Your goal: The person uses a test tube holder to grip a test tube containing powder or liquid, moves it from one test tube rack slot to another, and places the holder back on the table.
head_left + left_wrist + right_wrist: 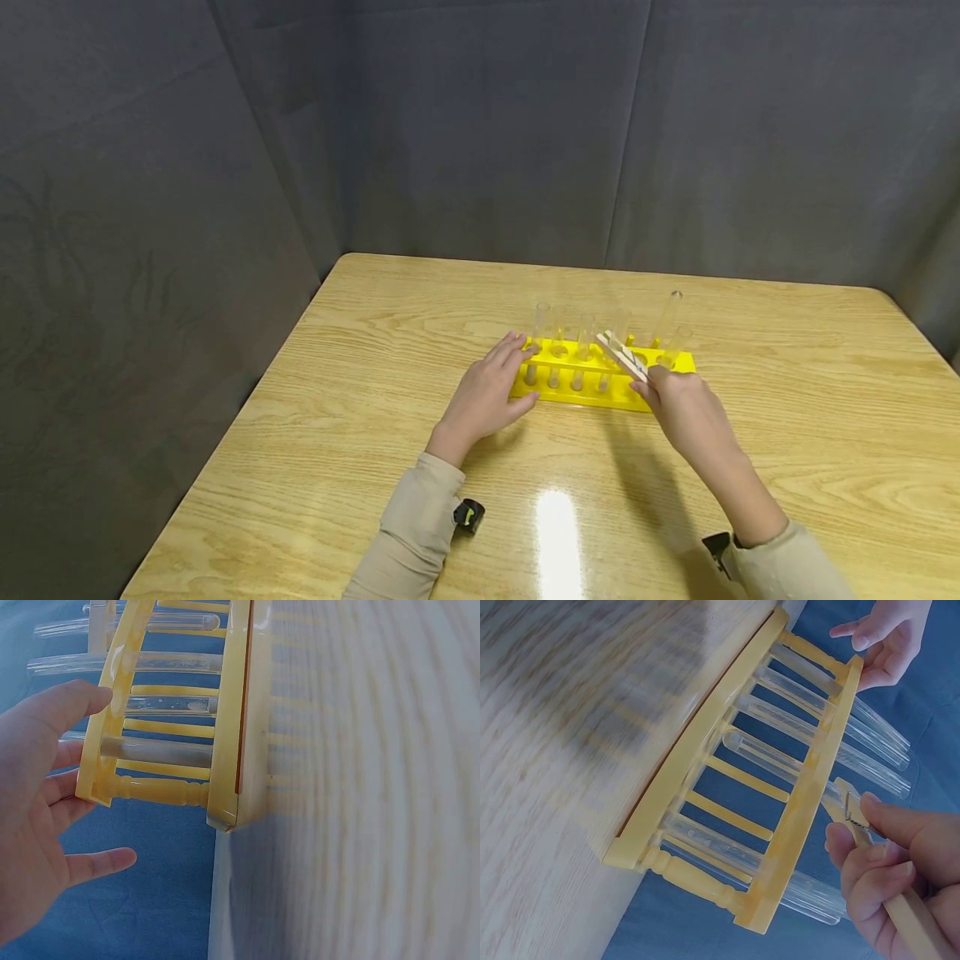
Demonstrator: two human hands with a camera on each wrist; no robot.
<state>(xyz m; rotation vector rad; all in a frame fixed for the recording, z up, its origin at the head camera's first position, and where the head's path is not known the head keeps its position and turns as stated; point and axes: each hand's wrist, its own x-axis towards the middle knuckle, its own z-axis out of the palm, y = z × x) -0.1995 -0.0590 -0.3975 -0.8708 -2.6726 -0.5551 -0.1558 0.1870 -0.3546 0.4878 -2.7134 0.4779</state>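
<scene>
A yellow test tube rack (585, 399) stands on the table with several clear glass test tubes upright in its holes. My left hand (483, 396) holds the rack's left end, its thumb on the front of the upper shelf (118, 671) and fingers behind. With curled fingers and thumb, my right hand (686, 412) grips a wooden test tube holder (621, 355). In the right wrist view, the holder's jaws are around the upper part of one test tube (769, 759). That tube passes through the upper shelf, its rounded bottom close to the lower shelf.
The wood-grain table (360, 358) extends around the rack on all sides. Dark grey cloth (480, 142) hangs behind it and at the left. Yellow pegs (631, 340) rise along the rack's back, one topped by an upturned tube (671, 315).
</scene>
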